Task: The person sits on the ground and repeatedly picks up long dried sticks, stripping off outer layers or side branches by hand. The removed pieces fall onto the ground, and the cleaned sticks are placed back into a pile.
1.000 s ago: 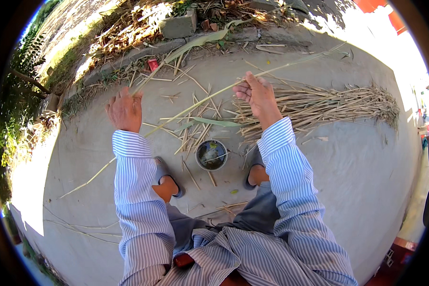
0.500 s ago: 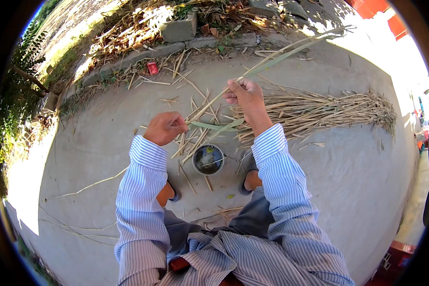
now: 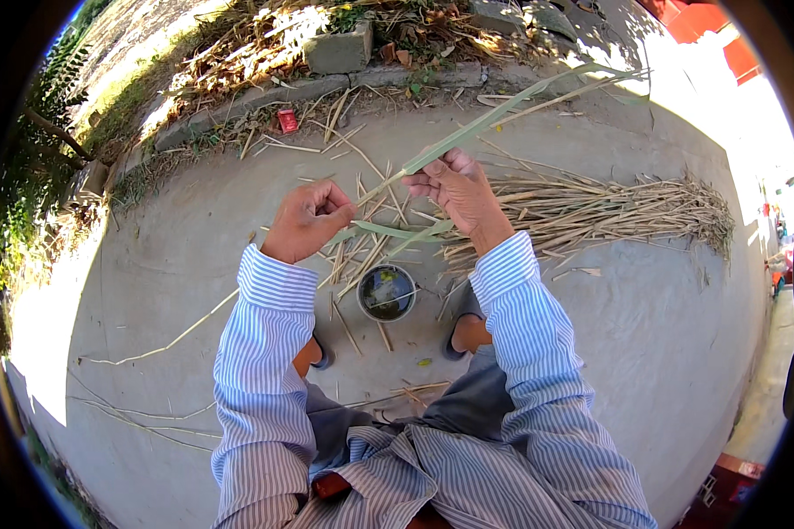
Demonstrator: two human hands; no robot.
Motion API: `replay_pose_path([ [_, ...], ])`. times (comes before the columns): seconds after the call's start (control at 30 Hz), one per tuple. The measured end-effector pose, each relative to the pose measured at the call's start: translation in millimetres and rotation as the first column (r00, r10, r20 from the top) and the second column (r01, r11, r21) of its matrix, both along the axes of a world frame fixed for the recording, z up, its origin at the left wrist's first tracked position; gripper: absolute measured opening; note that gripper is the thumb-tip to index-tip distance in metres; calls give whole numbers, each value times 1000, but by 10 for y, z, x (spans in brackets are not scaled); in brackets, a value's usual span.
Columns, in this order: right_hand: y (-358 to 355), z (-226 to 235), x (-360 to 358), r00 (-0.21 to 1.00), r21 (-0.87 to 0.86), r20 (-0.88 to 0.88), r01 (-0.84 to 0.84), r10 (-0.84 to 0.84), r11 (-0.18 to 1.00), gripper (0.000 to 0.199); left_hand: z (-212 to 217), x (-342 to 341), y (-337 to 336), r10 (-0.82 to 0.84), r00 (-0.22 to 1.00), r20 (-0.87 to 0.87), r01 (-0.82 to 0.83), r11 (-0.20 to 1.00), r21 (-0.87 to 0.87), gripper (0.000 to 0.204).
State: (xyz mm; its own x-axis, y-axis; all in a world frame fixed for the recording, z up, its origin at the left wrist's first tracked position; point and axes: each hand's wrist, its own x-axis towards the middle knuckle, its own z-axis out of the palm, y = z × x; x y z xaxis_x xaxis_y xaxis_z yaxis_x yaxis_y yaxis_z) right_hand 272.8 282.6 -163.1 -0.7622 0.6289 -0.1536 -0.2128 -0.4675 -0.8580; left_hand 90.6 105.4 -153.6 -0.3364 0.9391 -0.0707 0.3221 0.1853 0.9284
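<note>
A long pale reed stalk (image 3: 382, 187) with a green leaf blade (image 3: 494, 112) slants from my left hand up to the far right. My left hand (image 3: 309, 220) pinches its near end between thumb and fingers. Farther along, my right hand (image 3: 454, 196) is closed around the stalk where the leaf spreads from it. Below and between my hands is another green leaf strip (image 3: 406, 234); whether it joins the stalk cannot be seen. A round container (image 3: 370, 311) of dark water with greenish bits stands on the ground between my feet.
A heap of dry stalks (image 3: 609, 212) lies at the right on the concrete ground (image 3: 644, 326). Cut pieces (image 3: 348, 331) are scattered around the container. Long thin stalks (image 3: 163, 351) lie at left. A concrete block (image 3: 340, 51) and dry leaves line the far kerb.
My left hand has shifted slightly right and up, closer to the right hand. The green leaf blade has swung up away from the stalk and now stands apart on its far side.
</note>
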Motion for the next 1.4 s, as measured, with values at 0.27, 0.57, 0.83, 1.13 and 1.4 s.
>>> replay_pose_path([
  [0.27, -216, -10, -172, 985, 82, 136, 92, -103, 992, 27, -84, 405, 127, 315, 701, -640, -72, 923, 377, 13],
  [0.57, -205, 0, -196, 977, 93, 167, 117, -131, 989, 29, -38, 378, 159, 389, 773, -502, -130, 871, 474, 9],
  [0.83, -205, -104, -226, 963, 45, 237, 117, -125, 992, 24, -117, 399, 205, 333, 626, -705, -63, 923, 380, 10],
  [1.13, -225, -148, -225, 923, 76, 314, 209, -222, 975, 21, 157, 373, 193, 499, 671, -549, -106, 797, 595, 9],
  [1.4, -382, -77, -285, 940, 101, 289, 160, -182, 982, 19, -97, 342, 220, 191, 616, -764, 78, 950, 301, 20],
])
